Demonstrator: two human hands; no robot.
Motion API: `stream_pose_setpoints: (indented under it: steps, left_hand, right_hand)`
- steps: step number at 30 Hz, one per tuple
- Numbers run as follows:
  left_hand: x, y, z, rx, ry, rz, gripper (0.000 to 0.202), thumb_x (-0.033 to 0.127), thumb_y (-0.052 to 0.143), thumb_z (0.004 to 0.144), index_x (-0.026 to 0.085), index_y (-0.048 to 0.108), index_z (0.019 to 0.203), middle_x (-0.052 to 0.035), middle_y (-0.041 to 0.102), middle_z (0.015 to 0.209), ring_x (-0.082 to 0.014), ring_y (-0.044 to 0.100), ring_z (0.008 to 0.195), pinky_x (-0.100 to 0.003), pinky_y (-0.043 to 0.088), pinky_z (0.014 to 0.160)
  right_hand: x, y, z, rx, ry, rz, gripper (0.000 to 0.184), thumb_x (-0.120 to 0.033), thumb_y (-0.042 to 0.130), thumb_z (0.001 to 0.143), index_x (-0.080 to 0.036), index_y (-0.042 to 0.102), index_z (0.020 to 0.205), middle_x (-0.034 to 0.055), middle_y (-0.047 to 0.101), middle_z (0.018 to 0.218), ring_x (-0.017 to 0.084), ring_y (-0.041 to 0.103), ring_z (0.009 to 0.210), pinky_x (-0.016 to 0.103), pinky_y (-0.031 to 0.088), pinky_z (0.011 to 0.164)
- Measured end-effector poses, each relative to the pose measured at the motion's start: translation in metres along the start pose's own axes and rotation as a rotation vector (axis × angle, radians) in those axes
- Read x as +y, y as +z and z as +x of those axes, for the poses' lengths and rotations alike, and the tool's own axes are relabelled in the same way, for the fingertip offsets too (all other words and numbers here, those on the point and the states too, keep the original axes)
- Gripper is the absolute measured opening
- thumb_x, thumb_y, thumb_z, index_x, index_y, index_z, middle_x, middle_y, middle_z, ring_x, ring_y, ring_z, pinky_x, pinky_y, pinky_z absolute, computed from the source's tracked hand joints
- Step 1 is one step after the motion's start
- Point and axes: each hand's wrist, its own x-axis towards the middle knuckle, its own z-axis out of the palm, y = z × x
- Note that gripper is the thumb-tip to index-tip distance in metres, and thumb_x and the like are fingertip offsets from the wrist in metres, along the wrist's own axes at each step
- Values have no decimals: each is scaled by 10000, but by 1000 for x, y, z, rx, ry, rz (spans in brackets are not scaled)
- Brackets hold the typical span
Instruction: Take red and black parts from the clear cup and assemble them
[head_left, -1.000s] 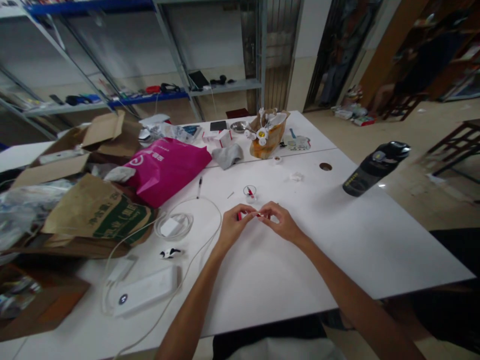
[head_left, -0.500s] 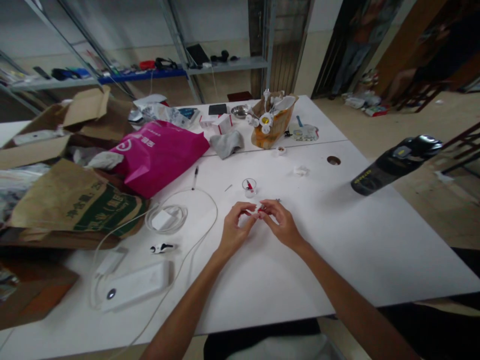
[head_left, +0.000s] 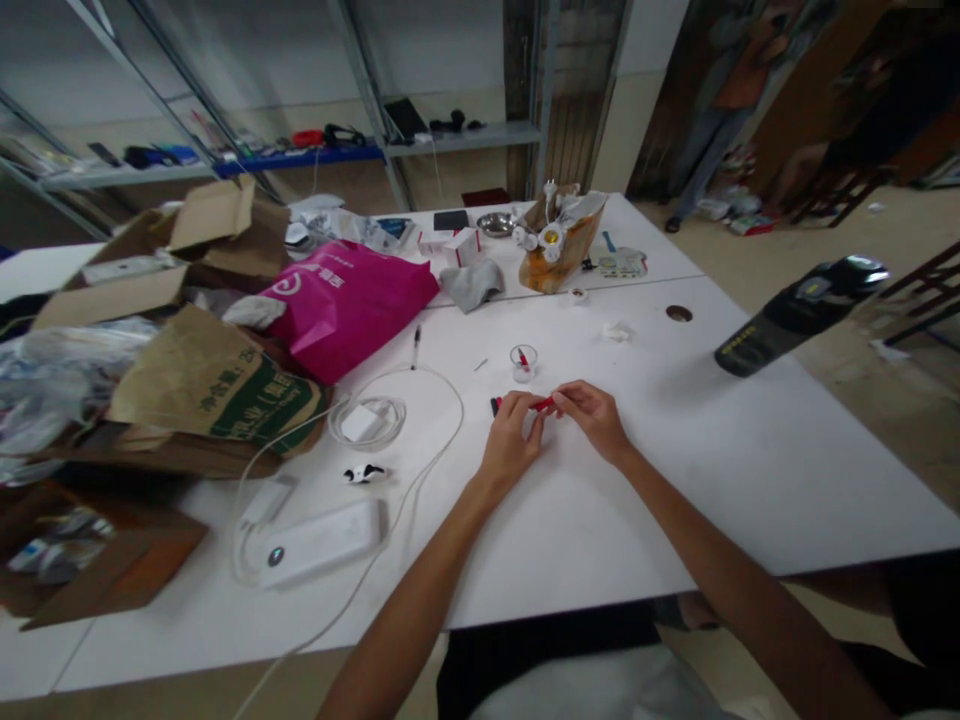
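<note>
Over the white table, my left hand and my right hand meet around a slim red stick. Fingertips of both hands pinch it, the right hand at its right end. A dark end with some red pokes out on the far left side of my left hand, and seems to belong to the same stick. The exact kind is too small to make out. Just beyond my fingers stands a small clear cup with another red-tipped piece in it. A short thin rod lies left of the cup.
On the left lie a coiled white cable, a power bank, a black pen, a pink bag and cardboard boxes. A black bottle stands at the right. Farther back is a brown paper bag.
The view has shifted, so the table things sit farther right. My hands have drawn slightly apart, and more of the red stick shows between them, with a dark end beyond my left hand.
</note>
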Motion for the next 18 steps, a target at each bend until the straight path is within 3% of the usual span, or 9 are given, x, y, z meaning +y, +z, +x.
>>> stream_pose_setpoints:
  steps: [11,18]
  left_hand:
    - [-4,7,-5,2,-21,-18,175,194,663,1101,235,736,1254,-116,777,1180,-278,744,1139,-485,643,1058]
    - [-3,8,-4,3,-24,7,193,319,674,1138,230,785,1269,-119,816,1159,-280,757,1108,-488,637,1043]
  right_hand:
    - [-1,2,-1,33,16,-10,525,-707,954,820,-222,772,906,37,796,820,195,719,760,377,629,788]
    - [5,-4,1,35,22,3,515,-704,932,845,-222,772,933,28,775,814,184,701,769,350,599,778]
